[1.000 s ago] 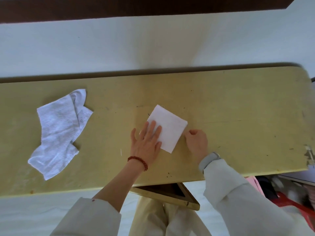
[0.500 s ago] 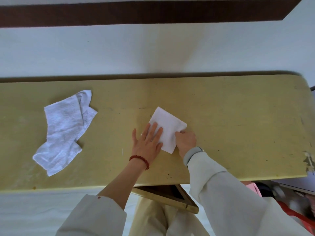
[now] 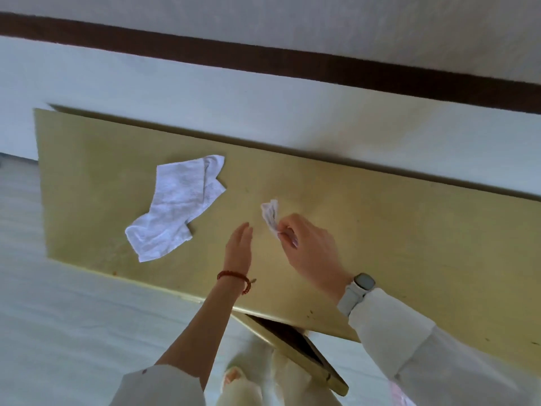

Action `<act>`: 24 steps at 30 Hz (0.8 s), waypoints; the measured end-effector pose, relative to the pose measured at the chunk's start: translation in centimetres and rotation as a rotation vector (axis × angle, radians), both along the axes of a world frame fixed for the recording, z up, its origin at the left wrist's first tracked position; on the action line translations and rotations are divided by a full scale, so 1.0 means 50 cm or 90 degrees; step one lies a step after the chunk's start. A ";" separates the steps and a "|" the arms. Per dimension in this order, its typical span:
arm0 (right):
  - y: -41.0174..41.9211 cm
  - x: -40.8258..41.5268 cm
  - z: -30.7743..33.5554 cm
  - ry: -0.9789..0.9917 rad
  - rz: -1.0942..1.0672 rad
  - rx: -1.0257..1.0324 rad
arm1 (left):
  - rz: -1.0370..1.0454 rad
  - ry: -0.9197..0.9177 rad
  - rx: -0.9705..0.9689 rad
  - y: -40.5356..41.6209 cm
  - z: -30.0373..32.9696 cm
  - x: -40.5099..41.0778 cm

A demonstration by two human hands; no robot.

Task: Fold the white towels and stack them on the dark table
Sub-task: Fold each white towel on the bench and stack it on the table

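Your view is evenly lit by soft, diffuse daylight, with no harsh glare. The yellow table (image 3: 380, 230) casts a thin dark shadow along its far edge. Your frame tilts, and straight lines bow toward the borders. Motion blur softens the right hand (image 3: 310, 250) and everything nearer you than the table.

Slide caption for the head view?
Right hand pinches a folded white towel above the yellow table; left hand open; unfolded towel waits.
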State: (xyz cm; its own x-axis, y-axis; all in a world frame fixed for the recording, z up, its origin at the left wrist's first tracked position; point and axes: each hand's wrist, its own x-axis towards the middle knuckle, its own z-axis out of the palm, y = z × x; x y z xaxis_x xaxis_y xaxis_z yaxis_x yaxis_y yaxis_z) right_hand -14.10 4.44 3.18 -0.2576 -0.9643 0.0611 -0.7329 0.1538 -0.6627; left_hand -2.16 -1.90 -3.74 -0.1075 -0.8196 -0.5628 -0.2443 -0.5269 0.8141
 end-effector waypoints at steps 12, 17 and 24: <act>0.009 0.477 0.083 -0.347 0.102 0.066 | 0.259 0.157 -0.053 0.192 0.180 0.591; 0.111 0.846 0.065 -0.499 0.194 0.359 | 0.304 -0.233 -0.238 0.401 0.188 0.917; 0.274 1.350 0.067 -0.461 0.443 0.495 | 0.505 -0.537 -0.256 0.664 0.205 1.341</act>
State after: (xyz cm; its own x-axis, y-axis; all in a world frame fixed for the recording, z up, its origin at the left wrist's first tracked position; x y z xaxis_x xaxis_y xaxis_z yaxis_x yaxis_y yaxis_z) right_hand 53.38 18.13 6.54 0.5780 -0.6274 -0.5218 -0.3243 0.4102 -0.8524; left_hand 64.87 31.32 6.51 0.7766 -0.6229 0.0945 -0.4995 -0.5173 0.6949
